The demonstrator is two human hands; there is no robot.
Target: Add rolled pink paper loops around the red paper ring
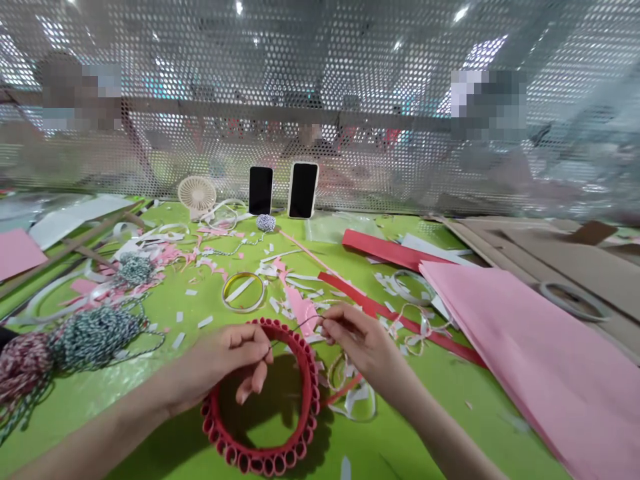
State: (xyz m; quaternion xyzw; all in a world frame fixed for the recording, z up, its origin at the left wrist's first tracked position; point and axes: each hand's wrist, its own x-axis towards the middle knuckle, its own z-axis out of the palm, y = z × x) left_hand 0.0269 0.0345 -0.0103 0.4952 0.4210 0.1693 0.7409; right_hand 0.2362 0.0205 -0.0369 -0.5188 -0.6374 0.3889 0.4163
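A red ring (311, 400) edged with small rolled loops sits on the green table in front of me. My left hand (245, 357) is over the ring's opening, thumb and forefinger pinched on a thin dark cord (303, 323). To the right, my right hand (353, 337) pinches the other end of this cord just beyond the ring's far right edge. The cord runs between both hands across the ring's rim. Whether it is tied to the ring I cannot tell.
Paper scraps litter the green table (190, 380). Pink sheets (525, 347) and cardboard (560, 247) lie right, yarn bundles (95, 333) left. A tape roll (243, 292) lies ahead. Two phones (303, 190) and a small fan (197, 194) stand before a perforated metal screen (200, 133).
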